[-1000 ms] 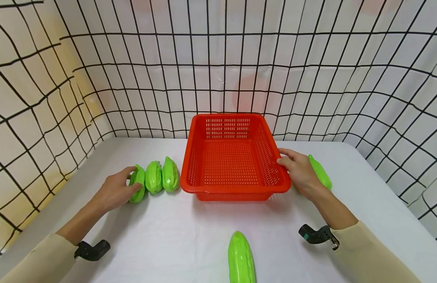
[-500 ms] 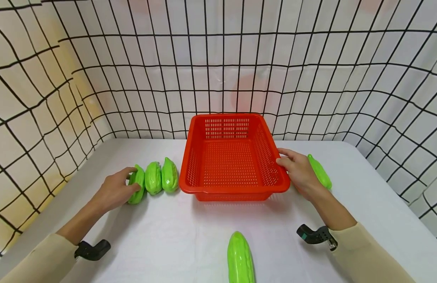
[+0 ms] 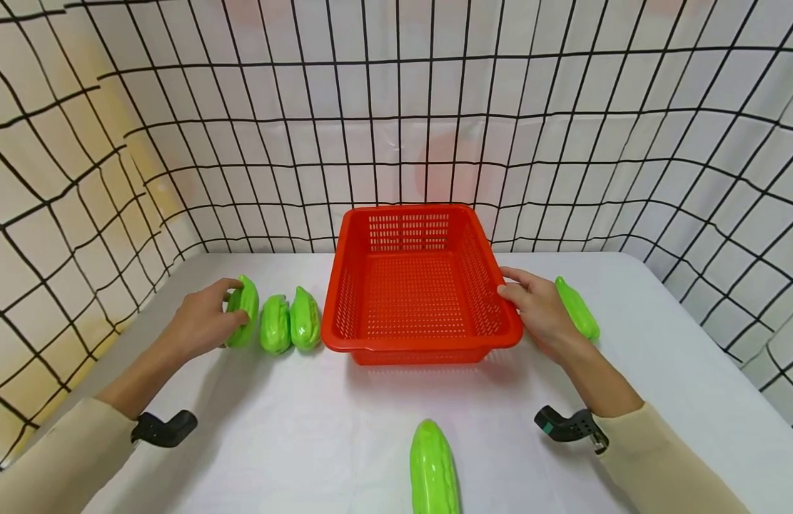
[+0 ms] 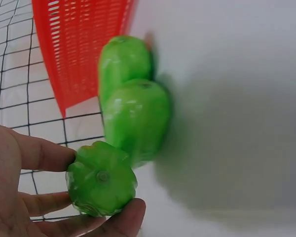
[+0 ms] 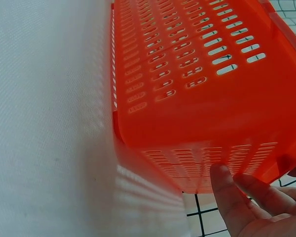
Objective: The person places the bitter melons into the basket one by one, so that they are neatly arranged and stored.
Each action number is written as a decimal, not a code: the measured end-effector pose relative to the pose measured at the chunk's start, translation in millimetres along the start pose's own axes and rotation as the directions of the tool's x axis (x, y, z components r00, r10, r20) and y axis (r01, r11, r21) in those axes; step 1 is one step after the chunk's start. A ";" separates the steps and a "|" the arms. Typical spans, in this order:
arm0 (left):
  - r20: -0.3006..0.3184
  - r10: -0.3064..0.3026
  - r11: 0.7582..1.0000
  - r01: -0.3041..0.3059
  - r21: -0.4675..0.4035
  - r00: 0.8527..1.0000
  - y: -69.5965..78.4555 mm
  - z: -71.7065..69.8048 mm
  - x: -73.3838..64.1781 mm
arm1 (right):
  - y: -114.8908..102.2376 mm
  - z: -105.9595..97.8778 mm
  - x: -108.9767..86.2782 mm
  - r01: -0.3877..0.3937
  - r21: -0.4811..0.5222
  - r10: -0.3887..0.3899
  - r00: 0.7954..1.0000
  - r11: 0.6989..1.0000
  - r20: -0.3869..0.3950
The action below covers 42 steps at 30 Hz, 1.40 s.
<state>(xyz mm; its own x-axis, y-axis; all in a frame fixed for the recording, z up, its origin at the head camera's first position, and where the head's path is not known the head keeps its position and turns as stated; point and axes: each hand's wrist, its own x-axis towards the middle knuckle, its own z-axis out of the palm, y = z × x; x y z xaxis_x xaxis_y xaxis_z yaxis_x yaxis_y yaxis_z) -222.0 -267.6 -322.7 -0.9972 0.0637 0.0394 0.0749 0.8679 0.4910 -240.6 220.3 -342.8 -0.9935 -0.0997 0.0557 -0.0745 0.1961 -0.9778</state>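
Note:
At the left of the head view, my left hand pinches a glossy green bitter melon between thumb and fingers. Its round, ridged end faces the camera in the left wrist view, and the melon is raised off the table. Two more bitter melons, one nearer and one beside the basket, lie side by side just right of it. A red plastic basket with slotted walls stands in the middle, nothing inside. My right hand grips its right rim, thumb on top and fingers against the outer wall.
Another bitter melon lies right of the basket, partly behind my right hand. One more rests at the near middle of the white table. Black grid netting over white sheeting surrounds the back and sides.
My left hand has lifted the leftmost bitter melon up and slightly away from the other two. My right hand stays on the basket rim, and the view has shifted slightly.

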 end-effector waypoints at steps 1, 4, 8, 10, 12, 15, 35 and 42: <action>-0.002 0.006 1.000 -0.006 -0.001 1.000 2.6 -2.7 2.2 | 0.1 0.3 0.2 0.000 0.003 0.000 1.000 1.000 0.001; -0.005 0.021 1.000 -0.021 0.002 1.000 10.1 -10.7 10.4 | 0.2 1.4 0.3 0.001 0.005 -0.001 1.000 1.000 0.004; -0.008 0.029 0.999 -0.029 0.039 1.000 21.2 -18.4 23.9 | 0.6 1.6 0.2 0.002 0.001 -0.002 1.000 1.000 0.003; -0.001 0.023 0.998 -0.022 0.056 1.000 28.0 -19.8 31.4 | 0.9 1.3 0.1 0.003 -0.001 -0.003 1.000 1.000 -0.001; 0.013 0.007 0.998 -0.008 0.058 1.000 36.2 -19.7 37.9 | 1.3 1.0 0.3 0.005 -0.001 -0.005 1.000 1.000 -0.003; 0.033 -0.003 0.999 0.002 0.048 0.999 48.3 -17.5 48.2 | 1.6 0.6 0.4 0.006 -0.002 -0.006 1.000 1.000 -0.007; 0.019 0.087 0.996 -0.086 -0.023 0.996 135.7 -5.6 113.1 | 4.6 0.3 1.0 0.004 0.019 -0.004 1.000 1.000 -0.005; 0.036 0.147 0.989 -0.147 0.009 0.988 157.5 8.0 133.5 | 5.8 2.5 1.4 0.008 0.020 -0.008 1.000 1.000 -0.018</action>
<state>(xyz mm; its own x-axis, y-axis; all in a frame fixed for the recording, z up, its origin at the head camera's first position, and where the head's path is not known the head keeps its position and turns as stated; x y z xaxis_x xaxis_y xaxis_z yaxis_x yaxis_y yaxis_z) -343.4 -118.4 -247.0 -0.9748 0.2083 0.0795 0.2208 0.8534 0.4721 -242.2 218.9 -348.8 -0.9942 -0.0837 0.0671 -0.0810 0.1756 -0.9811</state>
